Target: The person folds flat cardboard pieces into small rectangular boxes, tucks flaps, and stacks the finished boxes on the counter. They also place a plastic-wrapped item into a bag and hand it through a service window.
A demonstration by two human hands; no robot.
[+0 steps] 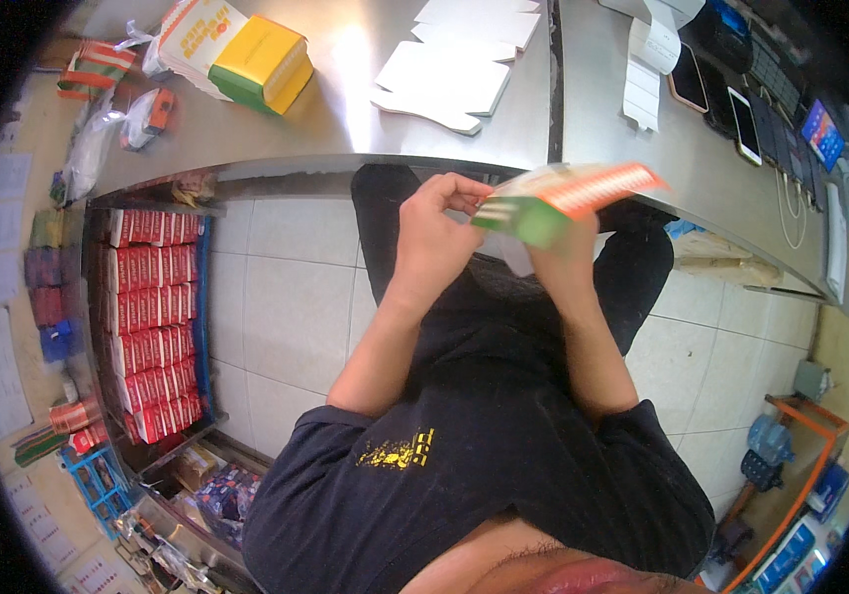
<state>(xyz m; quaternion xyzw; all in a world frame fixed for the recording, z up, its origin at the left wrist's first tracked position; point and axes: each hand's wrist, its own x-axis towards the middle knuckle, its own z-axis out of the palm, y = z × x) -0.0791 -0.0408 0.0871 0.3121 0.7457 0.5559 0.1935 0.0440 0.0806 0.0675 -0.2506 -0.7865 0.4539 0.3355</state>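
Note:
Both my hands are raised in front of my chest, holding one small carton (558, 198) that is green at one end and orange-and-white striped along its side. My left hand (434, 233) pinches the green end with fingers curled. My right hand (565, 259) supports the carton from below and is mostly hidden behind it. The carton is tilted and blurred. It hovers just in front of the edge of the steel counter (345, 109).
On the counter lie flat white carton blanks (454, 69), a yellow-green box (261, 64) on a stack of printed packs, and plastic bags. Several phones (741, 104) sit at right. Shelves of red boxes (157, 317) stand at left. White tiled floor lies below.

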